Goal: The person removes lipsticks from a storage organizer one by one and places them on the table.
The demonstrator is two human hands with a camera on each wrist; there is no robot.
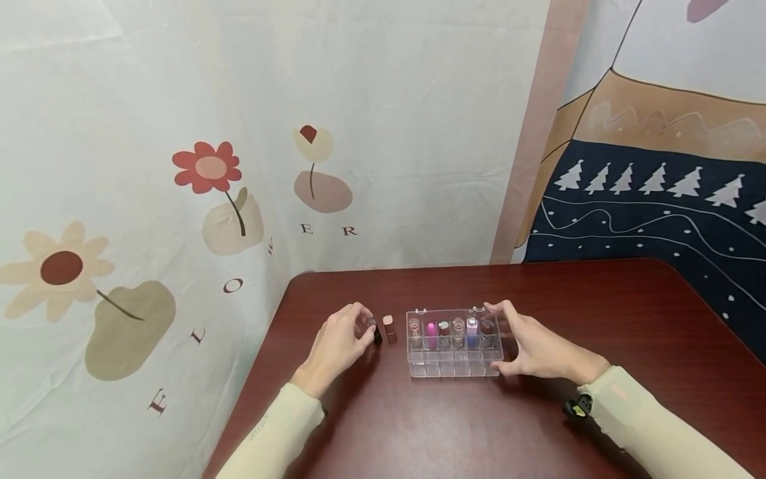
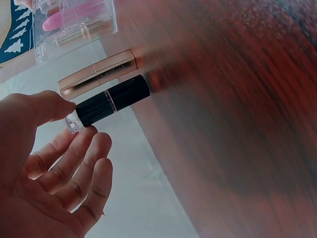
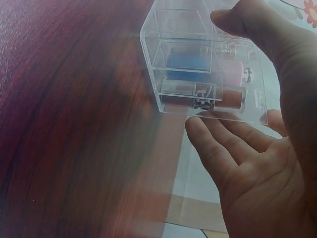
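Note:
My left hand pinches the clear end of a black lipstick tube between thumb and fingertips. The tube's base is close to the table; whether it touches, I cannot tell. Beside it a rose-gold lipstick stands upright, marked MISSHA in the left wrist view. To the right sits a clear plastic organizer, with several lip products in its back row, among them a pink tube and a blue one with a pale cap. Thumb in front and fingers behind, my right hand holds the organizer's right end.
Everything stands on a dark red-brown wooden table. A pale cloth with printed flowers hangs behind and to the left. On the right is a dark cloth with white trees. A dark watch is on the right wrist.

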